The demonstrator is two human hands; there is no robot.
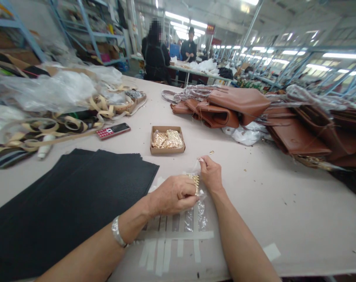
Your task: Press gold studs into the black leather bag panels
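A clear plastic bag with small gold-coloured metal pieces at its upper part lies between my hands. My left hand is closed with its fingers curled at the bag's left side, beside the gold pieces. Thumb and forefinger of my right hand pinch the bag's upper edge. Beneath the bag, strips of pale tape are stuck to the table. Just beyond the hands stands a small open cardboard box holding bagged gold-coloured pieces.
Black sheets are stacked at the left. Behind them lie a red-and-black phone and a heap of plastic wrap and beige strips. Brown leather bags are piled at the right. Two people are at the back.
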